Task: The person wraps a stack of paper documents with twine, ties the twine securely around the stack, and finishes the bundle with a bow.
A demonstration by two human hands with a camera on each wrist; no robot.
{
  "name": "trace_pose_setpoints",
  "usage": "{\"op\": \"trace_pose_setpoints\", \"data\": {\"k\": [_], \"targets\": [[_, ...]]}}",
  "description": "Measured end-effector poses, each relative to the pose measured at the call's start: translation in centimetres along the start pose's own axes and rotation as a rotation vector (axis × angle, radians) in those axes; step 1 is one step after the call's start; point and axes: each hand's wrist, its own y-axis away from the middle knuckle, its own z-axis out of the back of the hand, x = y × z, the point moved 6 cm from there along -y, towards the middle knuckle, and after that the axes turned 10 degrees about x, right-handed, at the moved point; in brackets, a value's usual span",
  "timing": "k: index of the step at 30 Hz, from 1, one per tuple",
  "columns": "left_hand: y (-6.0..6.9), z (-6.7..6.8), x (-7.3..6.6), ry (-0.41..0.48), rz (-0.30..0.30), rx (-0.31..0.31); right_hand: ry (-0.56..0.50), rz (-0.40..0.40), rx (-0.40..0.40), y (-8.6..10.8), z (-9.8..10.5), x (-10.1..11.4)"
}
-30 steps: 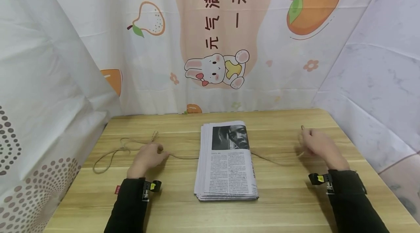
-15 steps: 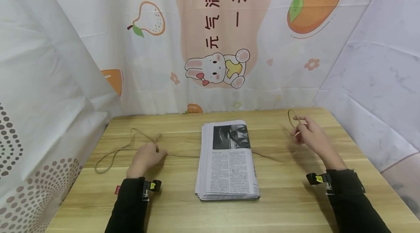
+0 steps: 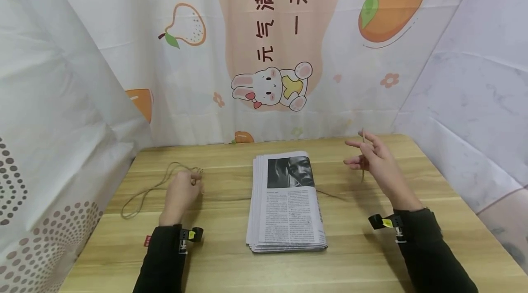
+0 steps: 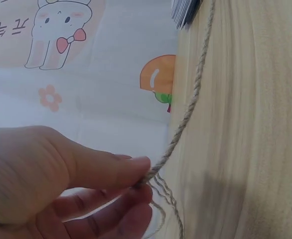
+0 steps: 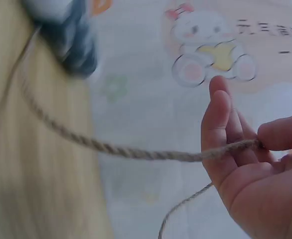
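Observation:
A folded stack of newspapers (image 3: 288, 219) lies on the wooden table, a dark photo at its far end. Beneath it passes a length of twine (image 3: 330, 195), coming out on both sides. To the left of the stack, my left hand (image 3: 180, 196) pinches the twine between thumb and fingers; the left wrist view shows the twisted cord (image 4: 190, 112) running from that pinch towards the papers. My right hand (image 3: 381, 169), raised at the right, pinches the other part of the cord (image 5: 151, 155) with the thumb, some fingers extended and the cord crossing them.
Loose loops of twine (image 3: 136, 199) lie on the table left of my left hand. A printed curtain (image 3: 185, 91) hangs along the back edge, with pale sheets (image 3: 466, 100) at the sides. A small red tag (image 3: 147, 240) shows beside the left sleeve.
My right hand has risen and moved inward towards the newspapers with its twine, its fingers spreading out. My left hand has shifted slightly away from me, still pinching. The newspapers stay in place.

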Motion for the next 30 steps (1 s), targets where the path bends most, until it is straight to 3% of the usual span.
{"op": "trace_pose_setpoints", "data": {"k": [6,13,19,23,27,30], "targets": [[0.0,0.1,0.1,-0.003,-0.015,-0.03,-0.069,0.046,-0.027,-1.3,-2.8,1.6],[-0.2,-0.1,-0.2,0.027,-0.037,-0.035,-0.099,0.084,0.046,-2.6,-6.3,2.1],[-0.3,-0.3,-0.5,0.014,-0.044,-0.029,-0.065,0.009,0.105,-3.1,-7.7,2.1],[-0.2,-0.3,-0.5,0.029,-0.035,-0.02,-0.114,-0.013,0.078,-3.1,-7.5,1.9],[-0.2,-0.1,-0.6,0.031,-0.04,-0.024,-0.179,0.07,-0.001,-3.0,-7.1,2.4],[-0.2,0.0,-0.5,0.028,-0.038,-0.026,-0.134,0.167,0.017,-3.1,-7.9,3.1]]}}
